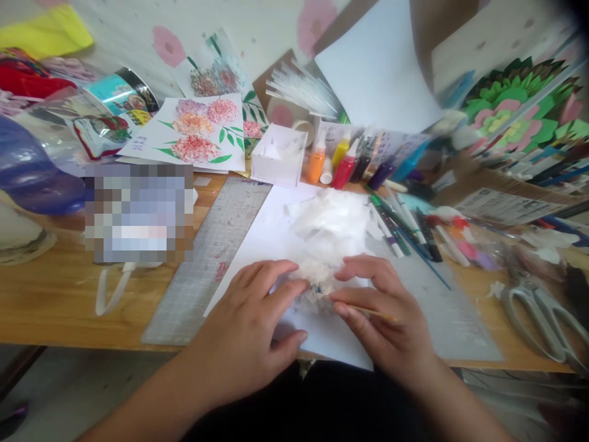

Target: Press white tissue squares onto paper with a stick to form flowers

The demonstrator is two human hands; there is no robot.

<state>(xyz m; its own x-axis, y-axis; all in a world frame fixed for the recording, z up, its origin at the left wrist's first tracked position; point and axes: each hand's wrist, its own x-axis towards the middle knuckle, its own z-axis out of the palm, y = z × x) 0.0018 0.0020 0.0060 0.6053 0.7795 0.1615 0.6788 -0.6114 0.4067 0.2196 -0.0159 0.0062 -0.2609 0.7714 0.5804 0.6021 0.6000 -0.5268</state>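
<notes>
Wooden table point(64, 301), right hand point(396, 331) pinching slim stick point(370, 312)

White on the paper point(257, 239), off-white on the scraps point(315, 270) atop it, gridded grey on the mat point(196, 282) beneath it, orange, yellow and red on bottles point(343, 172) behind it.

A wooden table point(59, 304) bears a gray cutting mat point(181, 298). Gray scissors point(546, 319) lie on the wood, right of the mat.
</notes>
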